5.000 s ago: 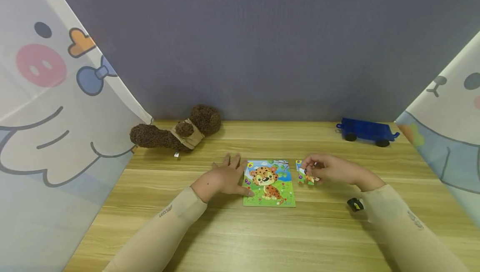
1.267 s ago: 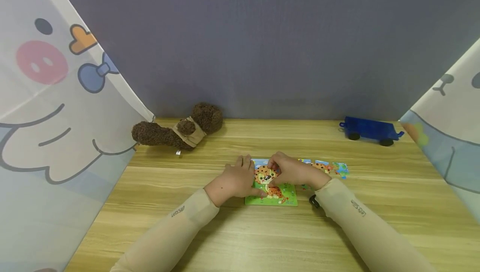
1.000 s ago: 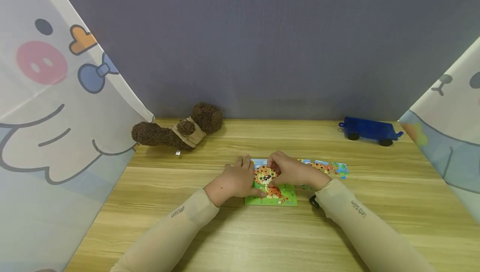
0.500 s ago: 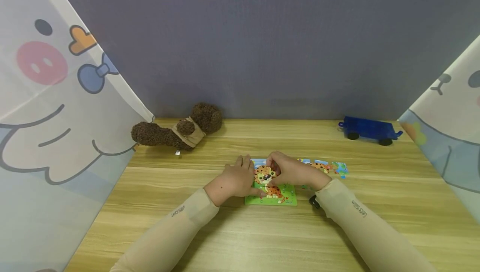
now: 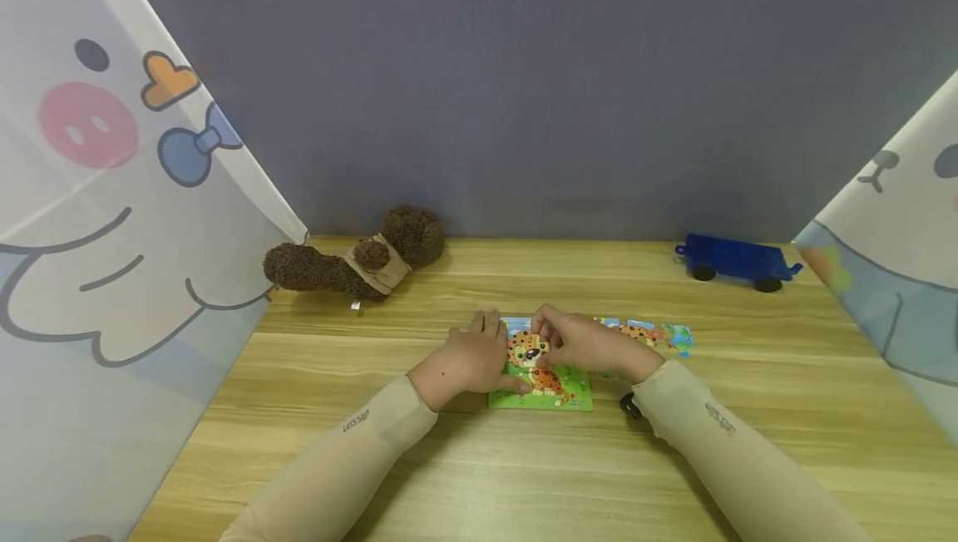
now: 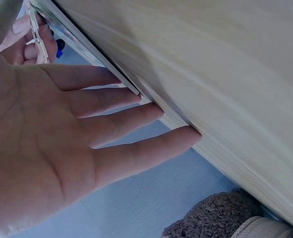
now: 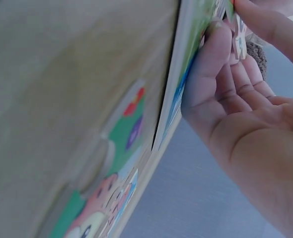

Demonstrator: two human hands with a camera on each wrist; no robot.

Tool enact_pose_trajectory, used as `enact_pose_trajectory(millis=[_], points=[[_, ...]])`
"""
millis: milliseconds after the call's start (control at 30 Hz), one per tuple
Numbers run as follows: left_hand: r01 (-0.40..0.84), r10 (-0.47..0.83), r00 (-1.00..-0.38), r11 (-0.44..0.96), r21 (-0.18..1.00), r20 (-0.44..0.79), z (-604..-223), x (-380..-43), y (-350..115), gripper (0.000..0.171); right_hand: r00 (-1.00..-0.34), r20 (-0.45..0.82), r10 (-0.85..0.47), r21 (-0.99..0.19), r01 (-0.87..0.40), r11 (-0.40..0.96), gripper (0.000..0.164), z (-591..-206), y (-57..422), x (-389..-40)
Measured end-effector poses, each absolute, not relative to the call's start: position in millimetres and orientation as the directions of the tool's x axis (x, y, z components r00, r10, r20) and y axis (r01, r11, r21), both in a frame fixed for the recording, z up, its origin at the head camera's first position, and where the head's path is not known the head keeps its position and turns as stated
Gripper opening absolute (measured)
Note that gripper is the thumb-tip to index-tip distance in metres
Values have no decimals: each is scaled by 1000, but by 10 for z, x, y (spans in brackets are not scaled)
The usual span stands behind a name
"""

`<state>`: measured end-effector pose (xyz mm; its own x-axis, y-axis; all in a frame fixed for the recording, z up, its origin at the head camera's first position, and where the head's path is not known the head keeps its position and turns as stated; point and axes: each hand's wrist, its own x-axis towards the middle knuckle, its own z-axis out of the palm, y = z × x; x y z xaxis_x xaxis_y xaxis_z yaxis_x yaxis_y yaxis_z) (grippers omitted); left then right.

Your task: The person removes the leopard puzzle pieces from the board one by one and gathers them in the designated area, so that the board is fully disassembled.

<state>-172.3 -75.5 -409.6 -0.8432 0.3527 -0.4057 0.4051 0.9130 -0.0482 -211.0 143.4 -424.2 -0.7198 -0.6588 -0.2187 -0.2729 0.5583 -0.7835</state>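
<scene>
A puzzle board [image 5: 576, 399] printed with a spotted leopard cub on green grass lies mid-table. My left hand [image 5: 471, 359] rests on its left side with the fingers straight; in the left wrist view the fingertips [image 6: 191, 135] reach past the board onto the table. Over the board's upper right, my right hand [image 5: 580, 342] pinches a puzzle piece [image 7: 239, 39] between thumb and fingers, held on edge in the right wrist view. The left wrist view shows that piece [image 6: 37, 37] beyond the left palm. Much of the picture's right side is hidden under the right hand.
Right of the board lie several loose puzzle pieces [image 5: 679, 337], partly covered by the right hand. A brown plush toy [image 5: 377, 259] lies at the back left. At the back right stands a blue toy wagon [image 5: 733, 261]. A grey wall [image 5: 524, 110] closes off the table's far edge.
Since five seconds ago my right hand has moved left from the loose pieces to over the board with a piece, and my left hand slightly right. Over the last second both hands barely shift.
</scene>
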Motion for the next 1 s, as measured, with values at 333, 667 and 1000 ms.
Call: enact_pose_trajectory(millis=[333,667,1000], points=[[405,350,-841,913,-50,-413,-4100,-1726,-746,115,-715,-198,-671,-795,-283,536,32,-4252,1461,-2075],[410,350,-841,910,-65,-413,-4117,-1727,-744,115,-700,-209,-683,-832,-239,501,29,-4247,1463,-2074],[397,353,-842,917,-25,-407,-4109,-1724,-763,117,-680,-191,-708,-861,-230,454,28,-4272,1480,-2090]])
